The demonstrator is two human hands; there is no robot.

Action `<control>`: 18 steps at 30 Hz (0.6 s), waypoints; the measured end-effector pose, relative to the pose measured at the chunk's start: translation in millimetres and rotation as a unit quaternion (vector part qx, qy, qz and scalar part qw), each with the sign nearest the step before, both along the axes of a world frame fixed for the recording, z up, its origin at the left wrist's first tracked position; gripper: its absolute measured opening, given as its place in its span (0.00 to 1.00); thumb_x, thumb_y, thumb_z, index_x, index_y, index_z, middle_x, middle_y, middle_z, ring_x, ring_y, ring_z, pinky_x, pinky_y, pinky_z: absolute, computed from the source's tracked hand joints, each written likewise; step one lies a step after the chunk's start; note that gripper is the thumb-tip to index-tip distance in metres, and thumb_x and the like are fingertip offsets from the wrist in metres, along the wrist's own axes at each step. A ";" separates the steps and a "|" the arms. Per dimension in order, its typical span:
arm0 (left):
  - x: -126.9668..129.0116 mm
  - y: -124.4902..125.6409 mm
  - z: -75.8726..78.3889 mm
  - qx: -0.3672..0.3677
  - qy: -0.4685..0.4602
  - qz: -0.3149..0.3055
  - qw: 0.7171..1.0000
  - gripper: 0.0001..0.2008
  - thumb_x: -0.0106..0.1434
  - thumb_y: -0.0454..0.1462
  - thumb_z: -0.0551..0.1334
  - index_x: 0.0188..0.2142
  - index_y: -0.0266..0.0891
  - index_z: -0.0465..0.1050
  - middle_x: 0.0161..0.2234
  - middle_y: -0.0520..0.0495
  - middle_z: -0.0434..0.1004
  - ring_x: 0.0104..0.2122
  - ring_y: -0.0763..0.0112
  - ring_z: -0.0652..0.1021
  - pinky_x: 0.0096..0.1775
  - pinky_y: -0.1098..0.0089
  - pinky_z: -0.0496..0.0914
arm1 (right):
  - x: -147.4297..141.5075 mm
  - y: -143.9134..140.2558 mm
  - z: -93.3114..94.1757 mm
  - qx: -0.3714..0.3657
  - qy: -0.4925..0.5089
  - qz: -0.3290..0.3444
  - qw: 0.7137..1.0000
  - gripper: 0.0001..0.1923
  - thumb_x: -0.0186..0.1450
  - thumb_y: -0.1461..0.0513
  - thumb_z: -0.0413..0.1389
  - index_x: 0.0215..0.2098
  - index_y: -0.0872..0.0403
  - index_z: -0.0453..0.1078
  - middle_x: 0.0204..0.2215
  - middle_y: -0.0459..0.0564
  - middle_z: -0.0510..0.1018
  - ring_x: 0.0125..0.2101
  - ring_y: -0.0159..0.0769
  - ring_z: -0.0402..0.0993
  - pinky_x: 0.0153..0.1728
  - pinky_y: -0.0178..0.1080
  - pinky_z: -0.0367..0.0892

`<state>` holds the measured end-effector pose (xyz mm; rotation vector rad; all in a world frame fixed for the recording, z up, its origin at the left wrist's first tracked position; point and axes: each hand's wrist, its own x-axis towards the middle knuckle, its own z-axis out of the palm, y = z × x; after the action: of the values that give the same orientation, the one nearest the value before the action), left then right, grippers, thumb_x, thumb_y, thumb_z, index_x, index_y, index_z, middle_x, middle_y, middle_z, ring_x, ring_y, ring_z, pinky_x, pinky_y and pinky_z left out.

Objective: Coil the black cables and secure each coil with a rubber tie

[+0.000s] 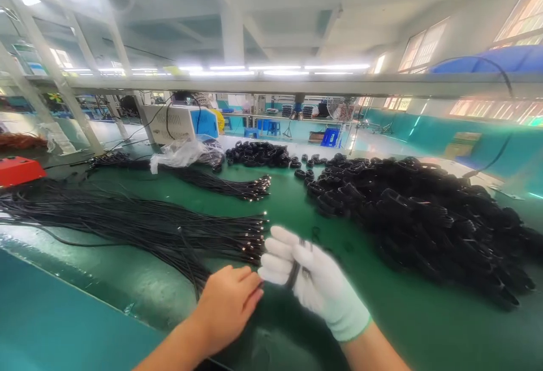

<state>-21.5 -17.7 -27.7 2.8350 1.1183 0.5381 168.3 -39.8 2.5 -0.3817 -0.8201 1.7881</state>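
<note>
My right hand, in a white glove, is closed around a black cable that runs through its fingers. My bare left hand sits just left of it, fingers pinched on the same cable where it leaves the glove. Both hands hover low over the green table. Just beyond the left hand lies a long bundle of straight black cables with metal-tipped ends pointing right.
A large heap of coiled black cables fills the right of the table. A second straight bundle and more coils lie farther back, beside a plastic bag and a white machine. A red box sits far left.
</note>
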 end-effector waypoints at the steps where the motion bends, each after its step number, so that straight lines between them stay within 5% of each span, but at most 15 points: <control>1: 4.8 -10.2 1.7 0.014 0.002 -0.009 1.000 0.10 0.64 0.34 0.51 0.29 0.40 0.69 0.27 0.51 0.72 0.25 0.70 0.69 0.29 0.69 0.57 | -0.3 0.9 -1.6 -0.015 0.002 -0.014 1.000 0.20 0.57 0.55 0.61 0.44 0.54 0.66 0.30 0.48 0.70 0.28 0.34 0.66 0.37 0.45 0.63; 5: 13.5 -23.9 17.2 0.072 -0.003 -0.043 0.996 0.08 0.63 0.33 0.55 0.27 0.39 0.67 0.25 0.52 0.72 0.23 0.71 0.68 0.28 0.68 0.55 | -7.9 -2.0 -13.6 -0.075 -0.065 -0.028 0.995 0.21 0.56 0.59 0.63 0.46 0.56 0.67 0.35 0.53 0.74 0.32 0.36 0.71 0.39 0.44 0.63; 9: -3.3 -5.6 50.0 0.043 0.001 -0.096 0.994 0.07 0.61 0.40 0.60 0.29 0.41 0.71 0.27 0.54 0.72 0.27 0.72 0.70 0.30 0.70 0.57 | -17.0 -12.0 -23.4 -0.049 -0.081 0.126 0.988 0.18 0.58 0.59 0.61 0.43 0.61 0.69 0.31 0.53 0.75 0.33 0.36 0.71 0.40 0.43 0.63; 13: -16.0 10.6 67.7 -0.160 -0.072 -0.095 0.980 0.04 0.58 0.38 0.63 0.31 0.41 0.75 0.29 0.54 0.74 0.30 0.75 0.72 0.32 0.75 0.62 | -27.4 -20.1 -26.9 -0.074 -0.025 0.247 0.966 0.20 0.55 0.57 0.63 0.41 0.61 0.67 0.29 0.52 0.73 0.31 0.36 0.71 0.40 0.48 0.63; 18: -9.7 20.3 36.5 -0.405 -0.226 -0.070 0.883 0.06 0.57 0.36 0.61 0.30 0.35 0.75 0.28 0.51 0.74 0.30 0.73 0.72 0.31 0.76 0.64 | -37.8 -20.5 -30.7 -0.089 0.015 0.273 0.958 0.17 0.54 0.57 0.63 0.36 0.58 0.64 0.23 0.42 0.63 0.23 0.27 0.60 0.34 0.41 0.62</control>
<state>-31.1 2.6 8.7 1.9126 0.7787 0.5175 130.5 -60.3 -28.2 -0.2547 -0.7938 2.3874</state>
